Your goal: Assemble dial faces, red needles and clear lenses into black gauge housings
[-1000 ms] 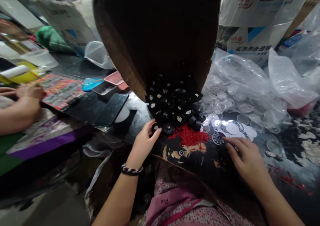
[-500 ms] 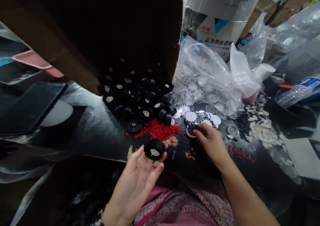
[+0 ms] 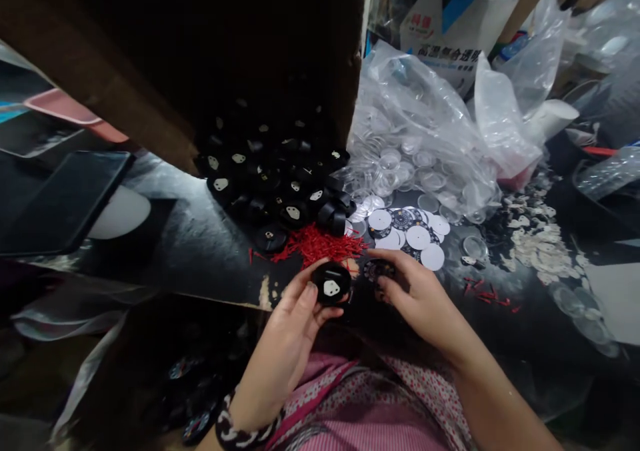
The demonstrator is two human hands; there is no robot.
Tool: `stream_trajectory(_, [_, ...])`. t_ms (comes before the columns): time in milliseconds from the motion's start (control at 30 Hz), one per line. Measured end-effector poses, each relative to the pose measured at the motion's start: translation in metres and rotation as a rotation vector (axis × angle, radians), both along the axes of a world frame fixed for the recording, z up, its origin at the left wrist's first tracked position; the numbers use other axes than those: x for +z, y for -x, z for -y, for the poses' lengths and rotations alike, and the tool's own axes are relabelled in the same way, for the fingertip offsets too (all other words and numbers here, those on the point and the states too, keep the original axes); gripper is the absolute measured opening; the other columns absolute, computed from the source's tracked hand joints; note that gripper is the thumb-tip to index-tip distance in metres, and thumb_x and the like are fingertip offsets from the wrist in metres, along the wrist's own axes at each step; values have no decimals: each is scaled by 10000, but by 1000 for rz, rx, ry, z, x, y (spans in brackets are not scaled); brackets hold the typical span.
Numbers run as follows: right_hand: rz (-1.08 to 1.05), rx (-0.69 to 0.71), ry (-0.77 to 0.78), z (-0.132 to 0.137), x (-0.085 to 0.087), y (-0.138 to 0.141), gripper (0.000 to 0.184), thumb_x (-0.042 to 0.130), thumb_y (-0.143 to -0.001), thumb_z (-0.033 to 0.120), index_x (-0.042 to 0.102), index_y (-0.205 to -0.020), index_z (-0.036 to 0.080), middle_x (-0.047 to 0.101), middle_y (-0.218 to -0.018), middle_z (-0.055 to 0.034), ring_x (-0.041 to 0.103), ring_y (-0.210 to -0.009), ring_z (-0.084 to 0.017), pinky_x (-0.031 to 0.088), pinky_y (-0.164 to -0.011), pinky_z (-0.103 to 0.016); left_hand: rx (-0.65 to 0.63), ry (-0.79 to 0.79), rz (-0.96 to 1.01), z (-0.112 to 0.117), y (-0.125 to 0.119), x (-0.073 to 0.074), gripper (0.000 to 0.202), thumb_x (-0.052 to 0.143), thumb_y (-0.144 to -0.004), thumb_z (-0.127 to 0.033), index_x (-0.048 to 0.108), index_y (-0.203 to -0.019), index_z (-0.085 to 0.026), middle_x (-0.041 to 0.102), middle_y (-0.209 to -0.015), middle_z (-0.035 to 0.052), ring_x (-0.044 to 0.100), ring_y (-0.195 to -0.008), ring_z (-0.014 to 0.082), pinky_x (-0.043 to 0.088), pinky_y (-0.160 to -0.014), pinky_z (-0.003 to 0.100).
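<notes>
While left hand [image 3: 295, 318] pinches black case [image 3: 325, 272], right hand [image 3: 419, 291] pinches printed dial [image 3: 375, 269]

Case near red pins [image 3: 325, 243], white plate [image 3: 331, 288] facing up, presumably for visibility. Dial beside it, probably rim-held to spare print; too dim to confirm.

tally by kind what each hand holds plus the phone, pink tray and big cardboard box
Round black case in the left hand: 1
Dark printed disc in the right hand: 1
Phone: 1
Pink tray: 1
Cardboard box: 1
Total: 5
</notes>
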State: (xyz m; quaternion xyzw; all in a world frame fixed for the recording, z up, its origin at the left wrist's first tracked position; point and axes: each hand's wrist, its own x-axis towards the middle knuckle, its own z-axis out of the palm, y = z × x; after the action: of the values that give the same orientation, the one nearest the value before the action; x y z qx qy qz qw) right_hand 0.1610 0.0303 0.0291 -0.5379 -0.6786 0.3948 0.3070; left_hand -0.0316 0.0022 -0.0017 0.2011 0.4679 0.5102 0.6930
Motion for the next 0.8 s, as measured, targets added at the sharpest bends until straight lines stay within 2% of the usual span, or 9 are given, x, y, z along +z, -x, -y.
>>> stream_trajectory(133, [-170, 42, 52, 1, 6, 11, 275, 492, -911, 165, 607, -1152, 233, 671, -925, -16, 596, -638, -108, 492, -611, -255, -127, -53, -130, 4, 0, -9, 320, 666, -849, -384, 674, -1154, -289, 643, -1270, 29, 633, -1102, 205, 553, -877, 259])
stream_trajectory(200, [-153, 77, 36, 1, 8, 16, 269, 492, -901, 143, 629, -1118, 225, 667, -921, -18, 578, -615, -99, 485, -606, -255, -118, -38, -77, 6, -2, -10, 312, 687, -828, -395, 694, -1122, -291, 635, -1290, 29, 614, -1144, 231, 551, -897, 289])
stream_trajectory(267, [-143, 50, 38, 2, 9, 20, 275, 488, -891, 124, 638, -1101, 218, 666, -916, -21, 580, -613, -99, 484, -611, -262, -111, -10, -2, 7, -5, -9, 347, 726, -797, -368, 694, -1135, -297, 643, -1281, 29, 602, -1168, 240, 531, -943, 309])
stream_trajectory(367, [-211, 16, 135, 3, 6, 22, 297, 489, -899, 147, 606, -1159, 229, 633, -748, 19, 592, -593, -111, 490, -609, -272, -97, 10, 69, 6, -5, -6, 434, 754, -776, -303, 658, -1200, -302, 657, -1256, 28, 600, -1174, 220, 492, -998, 298])
stream_trajectory(433, [-269, -1, 215, 4, 3, 21, 326, 507, -894, 164, 548, -1208, 241, 619, -740, 34, 592, -577, -110, 496, -598, -273, -49, 13, 68, 3, -3, -5, 404, 738, -793, -291, 647, -1186, -302, 671, -1218, 22, 622, -1136, 210, 522, -959, 306])
stream_trajectory(500, [-254, -43, 250, 5, -1, 19, 298, 541, -871, 173, 526, -1161, 241, 614, -777, 33, 581, -570, -106, 489, -573, -268, 5, 23, 51, 0, -1, -4, 308, 726, -805, -290, 646, -1102, -289, 698, -1130, 15, 666, -1043, 207, 569, -876, 329])
stream_trajectory(600, [-118, -82, 197, 4, -5, 13, 226, 560, -859, 184, 547, -1079, 233, 573, -738, 41, 577, -593, -117, 479, -594, -278, 40, 49, 50, -5, 1, -4, 251, 730, -800, -271, 612, -1021, -265, 719, -1025, 12, 701, -932, 205, 592, -793, 332])
stream_trajectory(700, [-51, -60, 143, 3, -6, 5, 393, 527, -877, 167, 492, -1260, 252, 574, -753, 36, 601, -657, -138, 492, -666, -305, 68, 78, 78, -6, 3, -4, 275, 736, -794, -257, 610, -1038, -255, 717, -1035, 19, 696, -911, 188, 588, -763, 294])
stream_trajectory(800, [-33, -74, 131, 3, -4, -1, 322, 534, -882, 179, 557, -1197, 239, 619, -815, 6, 609, -692, -146, 499, -658, -299, 56, 101, 121, -5, 3, -2, 282, 698, -829, -308, 632, -1091, -229, 708, -1107, 58, 683, -940, 187, 579, -779, 284])
